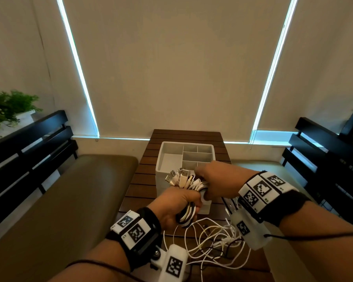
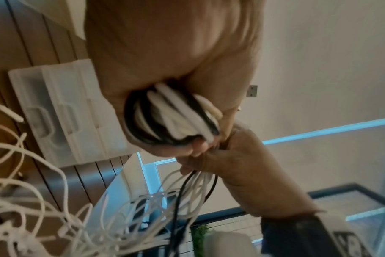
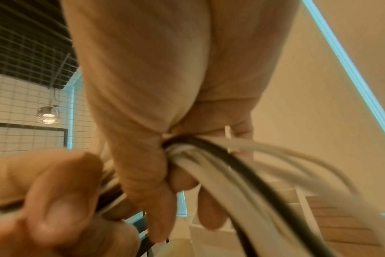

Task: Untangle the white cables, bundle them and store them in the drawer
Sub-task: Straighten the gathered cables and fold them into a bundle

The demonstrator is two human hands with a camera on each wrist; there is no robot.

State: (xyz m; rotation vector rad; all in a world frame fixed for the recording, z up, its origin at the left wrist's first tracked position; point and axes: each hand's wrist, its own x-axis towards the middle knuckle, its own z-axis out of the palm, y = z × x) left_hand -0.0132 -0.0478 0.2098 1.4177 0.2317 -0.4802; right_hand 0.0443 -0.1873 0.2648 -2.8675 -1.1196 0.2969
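Note:
A bundle of white cables with a few black ones (image 1: pixel 187 215) is gripped in my left hand (image 1: pixel 175 205), held above the table. Their USB plugs (image 1: pixel 181 178) fan out above the fist. My right hand (image 1: pixel 213 180) grips the same cables just right of the plugs, touching the left hand. The left wrist view shows the folded loops (image 2: pixel 171 118) in the left palm (image 2: pixel 165 60) and the right hand (image 2: pixel 231 165) holding strands that hang down. In the right wrist view, cables (image 3: pixel 209 167) pass through the right fist (image 3: pixel 156 121). A loose tangle (image 1: pixel 212 241) lies on the table.
A white organizer box (image 1: pixel 161 159) with open top compartments stands on the brown slatted table (image 1: pixel 143 180); its front drawers (image 2: pixel 55 113) look closed. Padded benches (image 1: pixel 69 200) with black backrests flank the table. A plant (image 1: pixel 6 108) stands far left.

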